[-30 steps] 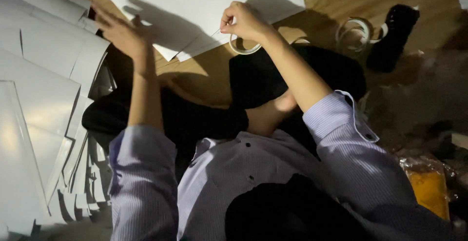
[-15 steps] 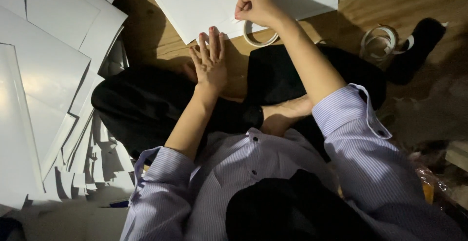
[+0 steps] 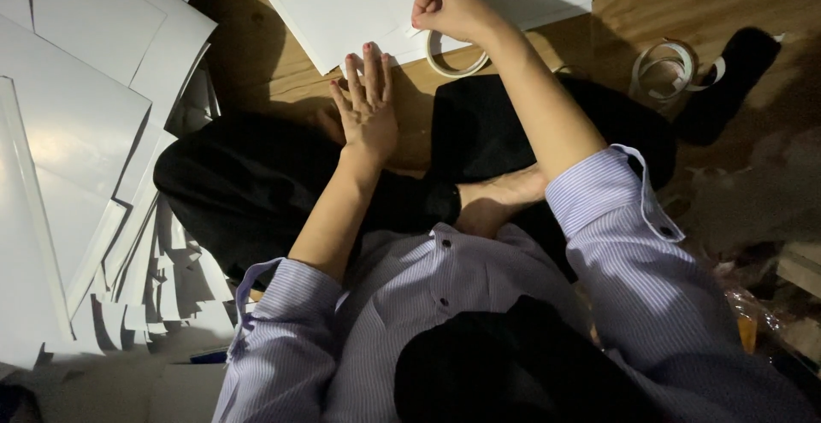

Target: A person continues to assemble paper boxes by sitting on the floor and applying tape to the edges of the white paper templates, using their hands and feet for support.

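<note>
**White sheet and tape roll at my hands**

The large white sheet point(image 3: 359, 4) lies flat on the wooden floor, just ahead of both my hands. Its near edge runs under the fingertips of my left hand point(image 3: 369, 108), which lies flat and spread, palm down, half on the sheet's edge and half on the wood. My right hand point(image 3: 449, 5) rests curled on the same sheet, thumb and fingers pinched together at its near edge. The roll of pale tape point(image 3: 456, 59) lies flat, ring open upward, directly under my right wrist, partly on the sheet's border and just right of my left fingertips.
</note>
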